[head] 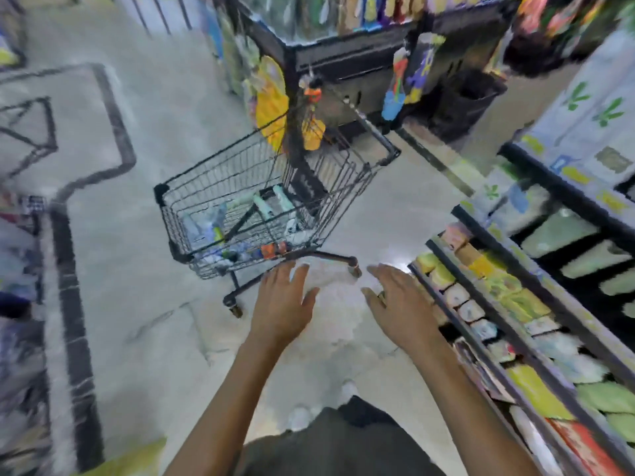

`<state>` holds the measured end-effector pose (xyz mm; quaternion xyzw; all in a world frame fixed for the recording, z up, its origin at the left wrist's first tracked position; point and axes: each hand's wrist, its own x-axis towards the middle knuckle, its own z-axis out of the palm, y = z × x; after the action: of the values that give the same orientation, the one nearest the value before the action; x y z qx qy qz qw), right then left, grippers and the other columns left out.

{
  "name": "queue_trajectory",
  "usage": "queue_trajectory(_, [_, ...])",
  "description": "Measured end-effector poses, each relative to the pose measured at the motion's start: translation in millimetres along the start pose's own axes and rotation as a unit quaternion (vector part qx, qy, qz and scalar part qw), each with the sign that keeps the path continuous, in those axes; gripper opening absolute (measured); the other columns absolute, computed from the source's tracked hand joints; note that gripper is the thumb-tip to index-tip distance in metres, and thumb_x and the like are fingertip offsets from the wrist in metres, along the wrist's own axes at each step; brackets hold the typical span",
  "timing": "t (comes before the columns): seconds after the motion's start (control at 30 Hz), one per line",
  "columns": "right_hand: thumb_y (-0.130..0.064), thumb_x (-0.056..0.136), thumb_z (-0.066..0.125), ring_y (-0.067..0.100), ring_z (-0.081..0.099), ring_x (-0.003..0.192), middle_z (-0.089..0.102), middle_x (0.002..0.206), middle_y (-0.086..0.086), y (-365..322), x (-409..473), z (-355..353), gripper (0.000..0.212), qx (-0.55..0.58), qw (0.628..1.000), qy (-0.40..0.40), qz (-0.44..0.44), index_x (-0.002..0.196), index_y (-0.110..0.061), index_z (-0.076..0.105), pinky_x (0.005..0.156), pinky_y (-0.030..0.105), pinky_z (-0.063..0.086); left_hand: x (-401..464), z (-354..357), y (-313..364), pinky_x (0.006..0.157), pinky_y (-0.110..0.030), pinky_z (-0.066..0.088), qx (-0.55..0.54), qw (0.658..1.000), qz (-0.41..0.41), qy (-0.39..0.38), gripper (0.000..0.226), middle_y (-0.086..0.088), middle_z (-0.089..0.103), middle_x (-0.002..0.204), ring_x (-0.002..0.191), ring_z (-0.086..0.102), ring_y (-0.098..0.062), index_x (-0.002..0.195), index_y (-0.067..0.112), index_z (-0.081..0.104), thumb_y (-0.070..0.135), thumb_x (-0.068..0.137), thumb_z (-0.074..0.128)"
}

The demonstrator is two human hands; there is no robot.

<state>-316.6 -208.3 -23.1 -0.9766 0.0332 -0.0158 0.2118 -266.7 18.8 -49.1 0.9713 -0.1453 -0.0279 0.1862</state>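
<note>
The floor [154,304] is pale tile with dark inlaid bands at the left. Stocked shelves [498,322] run along the right edge of the aisle, just beside the right arm. A black end rack [343,53] stands ahead, hung with yellow packs [271,101]. A dark bin [464,101] sits to its right.

The cart [220,159] stands on the floor at centre, close against the rack and angled across the aisle. It lies between the person and the rack.

The left hand [281,304] reaches forward with its fingertips near the cart's low frame; contact cannot be told. The right hand [398,304] is level with it, near the shelves. Grip state, both hands: wide, fingers spread, holding nothing.

Blurred goods [261,207] lie in the cart. A ring [380,294] shows on the right hand.
</note>
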Motion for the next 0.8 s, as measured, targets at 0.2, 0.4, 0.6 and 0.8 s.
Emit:
queue_trajectory(0.2, [-0.034,0.103,0.058,0.026,0.047,0.14,0.056,0.149,0.007,-71.5,87.0,34.1,0.048,0.017,0.992,-0.075,-0.095,0.147,-0.014,0.054,0.117,0.043,0.039,-15.4,-17.6,-82.2,0.093,-0.052,0.052,-0.015,0.992,-0.116,0.051,0.046,-0.015,0.062,0.122,0.111,0.059,-0.04,0.129,0.011,0.061,0.039,0.093,0.058])
queue_trajectory(0.4, [-0.037,0.105,0.054,0.022,0.04,0.146,0.05,0.154,0.004,-106.9,170.5,56.9,0.049,0.041,0.985,-0.103,-0.132,0.15,-0.019,0.052,0.12,0.038,0.031,29.2,-22.7,-119.7,0.092,-0.048,0.051,-0.007,0.984,-0.164,0.074,0.042,-0.013,0.062,0.121,0.111,0.057,-0.037,0.13,0.013,0.059,0.036,0.095,0.062])
queue_trajectory(0.6, [-0.041,0.105,0.051,0.02,0.037,0.148,0.047,0.157,0.0,-99.7,239.3,71.9,0.05,0.036,0.982,-0.142,-0.118,0.152,-0.023,0.049,0.121,0.039,0.031,119.2,-35.5,-134.8,0.095,-0.047,0.049,0.015,0.985,-0.167,0.05,0.045,-0.009,0.059,0.128,0.115,0.055,-0.034,0.136,0.016,0.055,0.039,0.097,0.059])
queue_trajectory(0.8, [-0.043,0.106,0.048,0.018,0.036,0.148,0.046,0.157,-0.004,-80.1,283.8,84.1,0.049,0.03,0.977,-0.192,-0.094,0.153,-0.026,0.046,0.121,0.036,0.029,205.7,-37.4,-159.6,0.093,-0.05,0.049,0.002,0.985,-0.166,0.042,0.047,-0.017,0.06,0.13,0.114,0.056,-0.039,0.133,0.011,0.057,0.038,0.095,0.056])
